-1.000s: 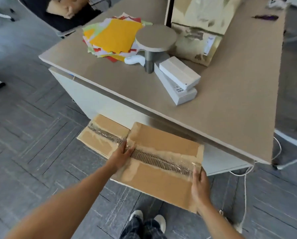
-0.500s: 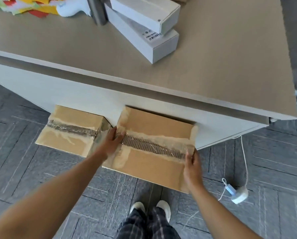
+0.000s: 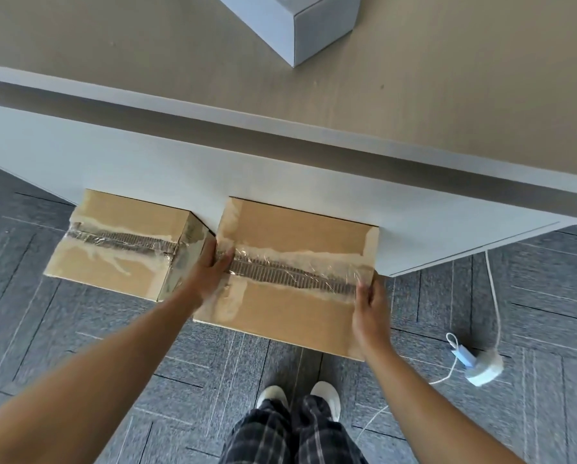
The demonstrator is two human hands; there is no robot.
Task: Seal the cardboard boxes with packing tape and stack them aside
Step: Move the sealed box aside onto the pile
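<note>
Box [image 3: 290, 236]: gripped at both short ends, low down against the white front of the desk [image 3: 146, 175], just beside a 2nd box [image 3: 119, 212] of the same kind. Sealed already, judging by the clear tape [image 3: 297, 272] running along the top seam and down over both ends. Could not tell whether resting on the floor [image 3: 79, 329] or held just above it. Looked nearer the camera than its neighbour, so probably not yet down.

Left hand [image 3: 210, 269] clasped round the left end, thumb up on the top face by the tape, fingers down in the narrow gap between the 2 boxes. Right hand [image 3: 369, 306] clasped likewise round the right end, thumb over the top edge, fingers hidden below. Gripped at the ends, most likely, to keep the load level and leave the long side free to sit flat against the desk front.

2nd box set hard against the same panel, also taped along its seam. Seemingly lined up in a row rather than piled, tucked out of the walkway. Little room left for the left fingers in that gap: a pinch risk if pushed closer before letting go.

Elsewhere: a white carton [image 3: 290, 25] up on the desk top, a white plug and cable [image 3: 481, 366] lying on the floor to the right, well apart from the box, and 2 white shoes [image 3: 325, 395] below.
</note>
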